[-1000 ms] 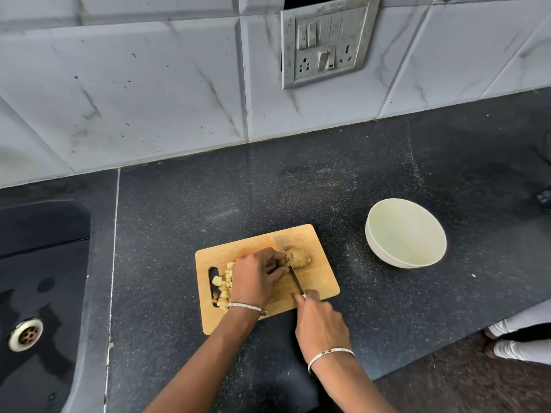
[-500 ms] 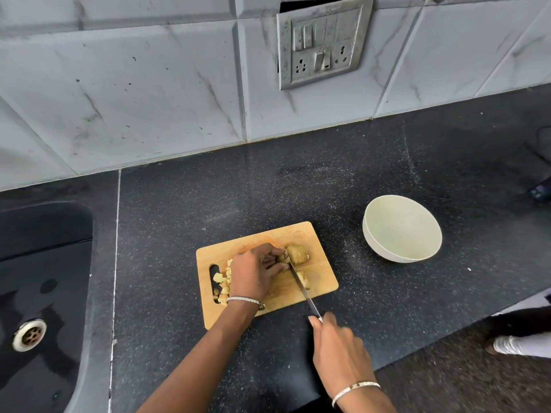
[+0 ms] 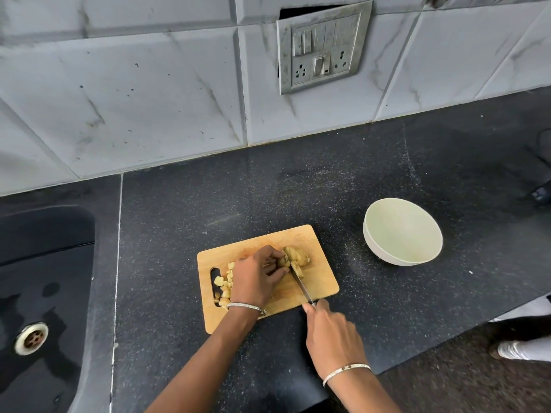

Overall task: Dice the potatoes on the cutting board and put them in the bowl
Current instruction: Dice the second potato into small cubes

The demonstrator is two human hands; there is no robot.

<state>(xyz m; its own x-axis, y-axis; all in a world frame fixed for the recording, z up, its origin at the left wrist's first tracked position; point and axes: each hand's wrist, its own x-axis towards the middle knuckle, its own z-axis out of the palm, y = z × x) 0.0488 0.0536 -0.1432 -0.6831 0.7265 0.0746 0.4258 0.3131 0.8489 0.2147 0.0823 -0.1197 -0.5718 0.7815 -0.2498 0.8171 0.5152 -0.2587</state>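
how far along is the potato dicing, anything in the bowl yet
Partly done: a pile of diced pieces sits at the cutting board's left end. In hand: the left hand steadies the uncut potato while the right hand works the knife. Left: the bowl looks empty.

A wooden cutting board (image 3: 316, 281) with a handle slot at its left end lies slightly askew on the dark counter; a heap of pale yellow potato dice (image 3: 224, 286) sits by the slot, and an uncut potato chunk (image 3: 298, 255) rests near its far right part with a knife blade (image 3: 301, 283) against it. The pale green bowl (image 3: 402, 231) stands empty on the counter, right of the board and apart from it
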